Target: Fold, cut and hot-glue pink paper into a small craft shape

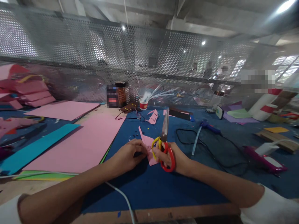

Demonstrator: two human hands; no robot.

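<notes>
My right hand (174,157) is closed around the scissors (165,129), whose handles are red and yellow and whose metal blades point up and away from me. Between my two hands is a crumpled, cut piece of pink paper (147,140), with a narrow strip sticking up at its far left. The closed fingers of my left hand (130,155) pinch its left edge. Part of the paper is hidden behind my right fingers. Just beyond lies another folded pink paper piece (153,117) with dark marks.
Large pink sheets (79,143) and a teal strip (39,149) lie at the left. Farther back are eyeglasses (130,117) and a paper cup (143,104) holding clear sticks. A blue glue gun (210,127) with its cord and a magenta power strip (265,158) occupy the right side.
</notes>
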